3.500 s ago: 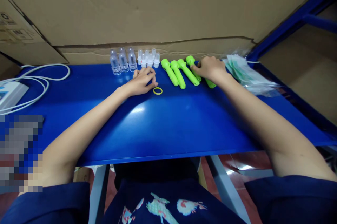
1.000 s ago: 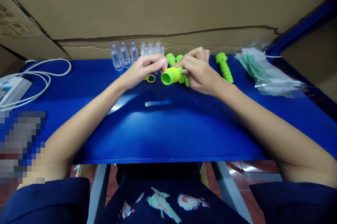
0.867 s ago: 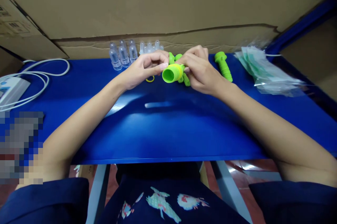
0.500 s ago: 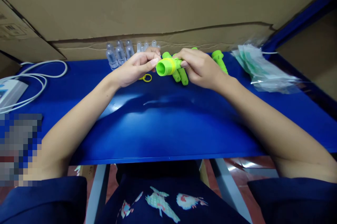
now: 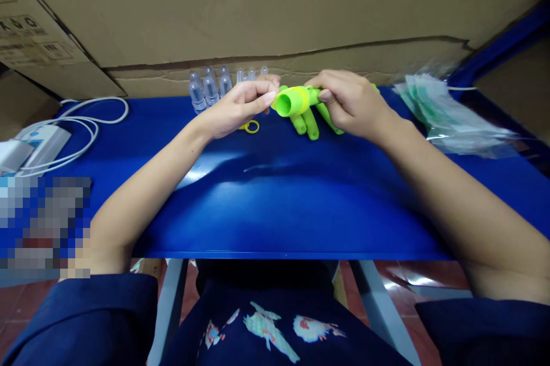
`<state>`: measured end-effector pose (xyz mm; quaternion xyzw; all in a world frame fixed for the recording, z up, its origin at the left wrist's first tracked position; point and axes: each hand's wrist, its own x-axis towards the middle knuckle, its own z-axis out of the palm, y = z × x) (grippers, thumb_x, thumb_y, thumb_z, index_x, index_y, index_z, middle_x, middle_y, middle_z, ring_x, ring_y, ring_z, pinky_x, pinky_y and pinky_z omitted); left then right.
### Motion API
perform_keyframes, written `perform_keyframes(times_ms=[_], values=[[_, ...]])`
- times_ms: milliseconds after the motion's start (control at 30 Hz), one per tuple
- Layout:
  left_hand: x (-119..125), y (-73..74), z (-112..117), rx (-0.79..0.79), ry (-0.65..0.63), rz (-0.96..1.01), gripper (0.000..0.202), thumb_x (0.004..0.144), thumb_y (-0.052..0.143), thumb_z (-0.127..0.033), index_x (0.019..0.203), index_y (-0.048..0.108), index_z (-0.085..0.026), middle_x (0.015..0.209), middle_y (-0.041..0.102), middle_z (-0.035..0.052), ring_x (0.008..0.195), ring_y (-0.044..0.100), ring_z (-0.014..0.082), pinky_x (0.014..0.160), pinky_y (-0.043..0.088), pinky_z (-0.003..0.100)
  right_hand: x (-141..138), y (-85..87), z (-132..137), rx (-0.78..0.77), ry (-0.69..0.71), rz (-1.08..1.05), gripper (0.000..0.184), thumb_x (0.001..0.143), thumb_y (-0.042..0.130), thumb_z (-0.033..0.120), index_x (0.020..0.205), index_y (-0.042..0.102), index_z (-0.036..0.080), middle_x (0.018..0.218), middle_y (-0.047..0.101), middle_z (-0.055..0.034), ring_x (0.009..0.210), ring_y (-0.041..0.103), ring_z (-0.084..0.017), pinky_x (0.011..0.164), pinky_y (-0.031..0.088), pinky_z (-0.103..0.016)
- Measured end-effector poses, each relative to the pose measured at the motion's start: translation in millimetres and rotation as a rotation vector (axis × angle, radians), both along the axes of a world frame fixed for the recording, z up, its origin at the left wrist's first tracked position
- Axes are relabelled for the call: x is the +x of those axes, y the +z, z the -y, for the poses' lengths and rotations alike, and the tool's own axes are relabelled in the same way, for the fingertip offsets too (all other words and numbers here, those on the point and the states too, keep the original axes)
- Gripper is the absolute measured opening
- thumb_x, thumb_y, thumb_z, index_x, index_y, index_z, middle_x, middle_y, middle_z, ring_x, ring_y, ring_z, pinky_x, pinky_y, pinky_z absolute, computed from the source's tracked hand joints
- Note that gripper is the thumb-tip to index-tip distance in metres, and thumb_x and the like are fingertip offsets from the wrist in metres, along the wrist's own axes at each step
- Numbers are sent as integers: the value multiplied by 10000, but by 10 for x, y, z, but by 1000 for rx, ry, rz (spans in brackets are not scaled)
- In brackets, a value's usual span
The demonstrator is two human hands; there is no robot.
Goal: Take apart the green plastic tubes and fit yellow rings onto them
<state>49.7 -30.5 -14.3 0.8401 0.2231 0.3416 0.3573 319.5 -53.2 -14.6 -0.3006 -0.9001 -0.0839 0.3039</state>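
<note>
My right hand (image 5: 352, 103) grips a bright green plastic tube (image 5: 292, 101) with its open end facing me and a yellow ring seated behind the mouth. My left hand (image 5: 240, 107) pinches at the tube's rim with thumb and fingertips. Both hands hover above the blue table (image 5: 266, 183). A loose yellow ring (image 5: 250, 126) lies on the table just under my left hand. More green tubes (image 5: 310, 123) lie on the table under the held one.
Clear plastic vials (image 5: 209, 87) and small clear caps (image 5: 249, 74) stand at the table's back edge against a cardboard wall (image 5: 266, 11). Plastic bags (image 5: 451, 119) lie at the right. A white device with cable (image 5: 38, 142) sits at the left.
3.5 s ago both hands rested on the table by the parts. My right hand has since lifted a green tube, a yellow ring now sits on it, and my left hand works at its mouth.
</note>
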Motion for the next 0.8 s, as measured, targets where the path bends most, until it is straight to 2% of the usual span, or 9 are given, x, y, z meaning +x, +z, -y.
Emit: perform_keyframes(times_ms=[233, 433, 533, 633, 800], values=[[36, -74, 29, -12, 56, 29, 707, 912, 462, -906, 847, 594, -215, 1079, 664, 85, 1000, 701, 230, 765, 606, 381, -34, -123, 3, -77, -58, -41, 545, 1118, 208, 540, 1238, 648, 241, 1056, 739, -151, 981, 716, -312, 843, 566, -474], [35, -97, 99, -129, -42, 50, 768, 853, 490, -956, 884, 649, -205, 1082, 705, 72, 953, 734, 196, 745, 608, 337, -85, -143, 50, -47, 16, -64, 584, 1130, 176, 557, 1176, 647, 215, 1025, 738, -150, 942, 718, -294, 791, 572, -461], [24, -96, 104, -137, -57, 34, 758, 828, 532, -959, 866, 659, -213, 1070, 709, 76, 993, 728, 215, 778, 609, 354, -99, -144, 66, -70, -14, -42, 661, 1117, 118, 602, 1176, 652, 217, 1026, 736, -157, 942, 720, -312, 781, 568, -486], [-3, -79, 65, -84, -74, 26, 734, 838, 555, -938, 811, 650, -211, 1059, 704, 104, 1039, 711, 249, 832, 608, 396, -73, -121, 56, -61, -27, 13, 662, 1115, 109, 588, 1170, 656, 218, 1022, 740, -165, 944, 717, -310, 792, 561, -480], [-44, -2, -11, -8, -86, 0, 656, 866, 613, -871, 824, 657, -218, 1043, 690, 111, 1100, 683, 284, 971, 580, 463, -6, 48, 63, 32, -93, 154, 655, 1120, 120, 534, 1202, 679, 202, 1031, 745, -168, 975, 705, -311, 846, 521, -474]])
